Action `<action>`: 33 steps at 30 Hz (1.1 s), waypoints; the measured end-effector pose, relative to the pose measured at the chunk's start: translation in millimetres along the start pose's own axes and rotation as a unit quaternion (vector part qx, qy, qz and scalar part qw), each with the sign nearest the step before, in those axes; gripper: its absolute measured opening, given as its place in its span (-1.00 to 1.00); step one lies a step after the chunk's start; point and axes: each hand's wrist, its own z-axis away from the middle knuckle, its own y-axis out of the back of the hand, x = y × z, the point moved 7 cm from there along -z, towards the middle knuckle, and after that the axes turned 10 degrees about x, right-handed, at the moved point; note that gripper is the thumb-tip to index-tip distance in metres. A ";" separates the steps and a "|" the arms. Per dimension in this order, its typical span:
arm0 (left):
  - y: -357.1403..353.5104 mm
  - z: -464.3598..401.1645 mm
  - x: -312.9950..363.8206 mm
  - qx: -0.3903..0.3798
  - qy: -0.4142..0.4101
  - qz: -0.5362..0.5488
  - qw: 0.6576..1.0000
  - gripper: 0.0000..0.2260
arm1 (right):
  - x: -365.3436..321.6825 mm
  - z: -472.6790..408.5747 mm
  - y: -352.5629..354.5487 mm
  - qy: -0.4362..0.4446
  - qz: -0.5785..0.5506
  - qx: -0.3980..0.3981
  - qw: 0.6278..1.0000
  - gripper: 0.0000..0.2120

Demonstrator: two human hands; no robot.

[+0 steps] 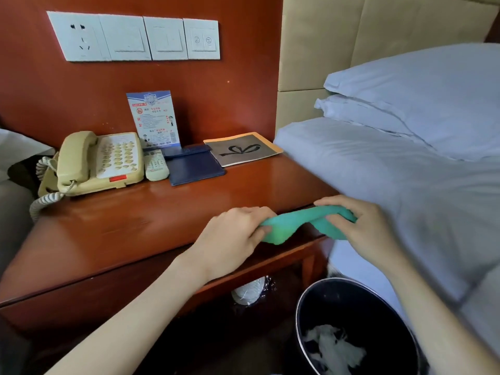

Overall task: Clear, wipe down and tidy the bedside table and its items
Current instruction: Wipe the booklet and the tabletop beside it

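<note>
— Head view: what were the hands doing?
— Both held a green cloth [303, 224] stretched between them at the front right corner of the tabletop [140, 226]. The left hand [235, 236] had its fingers curled round one end; the right hand [362, 226] pinched the other, beside the bed [405, 185].

— Was the cloth flat on the wood?
— It sagged over the front edge; I could not tell how much of it touched.

— And the items?
— Lined up at the back against the red-brown wall panel: a beige telephone [100, 162] on the left, a pale remote [155, 165] just beside it, then a dark blue folder [193, 165], and a booklet with a bow drawing [243, 148] nearest the bed. A printed card [154, 117] stood upright behind the remote.

— Anything below?
— A black bin [351, 328] with crumpled white paper stood on the floor under the right arm.
</note>
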 end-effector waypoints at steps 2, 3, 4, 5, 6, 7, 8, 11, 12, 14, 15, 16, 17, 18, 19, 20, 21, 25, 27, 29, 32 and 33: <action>-22.0 -4.5 11.2 -0.040 0.024 0.098 0.994 -0.90 | 14.6 7.7 15.8 -0.028 -0.014 0.022 0.999 -0.54; -34.1 -6.5 16.3 -0.056 0.034 0.143 0.988 -0.91 | 23.5 12.1 22.1 -0.046 -0.025 0.029 0.998 -0.56; -46.3 -8.2 19.4 -0.069 0.046 0.183 0.980 -0.92 | 33.8 16.8 26.8 -0.069 -0.037 0.031 0.996 -0.57; -58.5 -8.7 20.8 -0.080 0.062 0.217 0.971 -0.94 | 45.0 22.6 30.1 -0.096 -0.049 0.030 0.994 -0.59; -71.5 -7.9 19.6 -0.090 0.082 0.241 0.963 -0.94 | 56.7 28.7 31.7 -0.123 -0.063 0.027 0.990 -0.61; -84.4 -5.9 16.6 -0.099 0.103 0.260 0.955 -0.92 | 68.2 34.9 32.7 -0.147 -0.079 0.027 0.986 -0.64; -97.7 -2.5 12.9 -0.107 0.123 0.274 0.948 -0.89 | 79.4 41.9 33.2 -0.169 -0.092 0.029 0.981 -0.67; -133.9 12.4 1.6 -0.124 0.169 0.300 0.931 -0.81 | 112.0 62.8 29.9 -0.239 -0.117 0.040 0.963 -0.75; -144.8 17.8 -3.2 -0.126 0.182 0.303 0.927 -0.79 | 121.9 69.8 26.0 -0.265 -0.133 0.042 0.954 -0.76; -164.4 29.3 -14.1 -0.130 0.207 0.307 0.920 -0.76 | 138.4 84.4 16.0 -0.316 -0.160 0.045 0.934 -0.77; -173.8 34.7 -20.2 -0.137 0.217 0.311 0.915 -0.75 | 146.3 91.1 10.7 -0.338 -0.170 0.045 0.925 -0.78; -183.2 40.9 -26.4 -0.148 0.228 0.312 0.910 -0.73 | 153.4 98.5 4.1 -0.360 -0.176 0.039 0.915 -0.79; -192.1 48.2 -32.1 -0.162 0.239 0.309 0.906 -0.72 | 159.0 107.0 -2.3 -0.379 -0.180 0.027 0.908 -0.80; -200.6 55.0 -37.6 -0.177 0.245 0.304 0.903 -0.71 | 163.7 114.3 -8.1 -0.393 -0.182 0.013 0.901 -0.81; -208.6 62.1 -41.9 -0.190 0.250 0.299 0.901 -0.71 | 168.5 121.7 -12.7 -0.406 -0.184 0.002 0.895 -0.82; -216.0 68.4 -45.6 -0.200 0.253 0.297 0.899 -0.71 | 173.7 128.3 -16.4 -0.416 -0.182 -0.005 0.891 -0.82; -222.7 74.4 -48.6 -0.205 0.257 0.298 0.896 -0.72 | 179.7 135.2 -19.4 -0.423 -0.172 -0.012 0.890 -0.84; -246.0 91.9 -57.4 -0.211 0.263 0.312 0.888 -0.73 | 196.9 156.9 -25.7 -0.439 -0.110 -0.041 0.891 -0.90; -255.2 95.3 -60.6 -0.209 0.269 0.322 0.884 -0.75 | 202.4 162.5 -26.4 -0.449 -0.093 -0.042 0.888 -0.89; -262.5 96.2 -62.8 -0.202 0.276 0.328 0.881 -0.77 | 206.3 165.9 -26.1 -0.456 -0.079 -0.039 0.885 -0.90; -269.8 96.7 -66.2 -0.184 0.300 0.354 0.866 -0.80 | 209.2 168.9 -25.3 -0.457 -0.062 -0.033 0.887 -0.90; -271.7 97.4 -68.0 -0.177 0.308 0.364 0.861 -0.81 | 209.9 169.6 -24.7 -0.455 -0.055 -0.034 0.888 -0.90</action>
